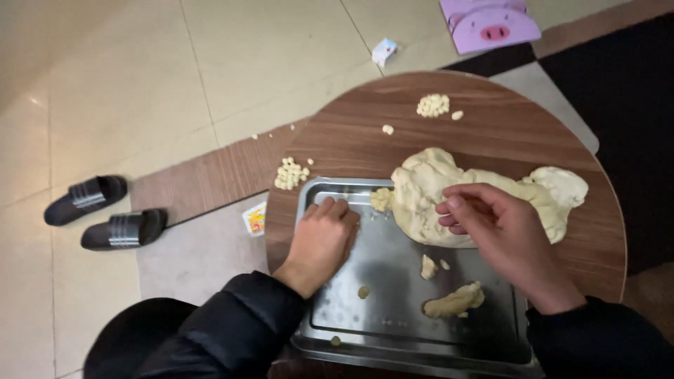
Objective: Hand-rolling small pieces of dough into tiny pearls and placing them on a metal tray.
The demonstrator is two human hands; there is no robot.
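Dough mass (449, 189) under right hand (502, 235), left hand (323, 238) on tray (393, 316)

Pink pig-faced box (489, 24) cropped by top edge, metal tray (393, 319) near rim cut off below, left fingers (335, 208) curled under

dough (428, 189): pale cream, mottled with yellowish folds
small dough pellets (433, 105): light yellow-cream
tray (393, 309): silver-grey metal, dull sheen
desk (505, 133): brown wood grain, streaked
sleeves (239, 330): black
slippers (105, 210): black with grey stripes
floor (105, 84): beige tiles, thin grey joints
pig-faced stool (489, 24): lilac-pink with darker pink snout
rug (618, 84): dark brown-black
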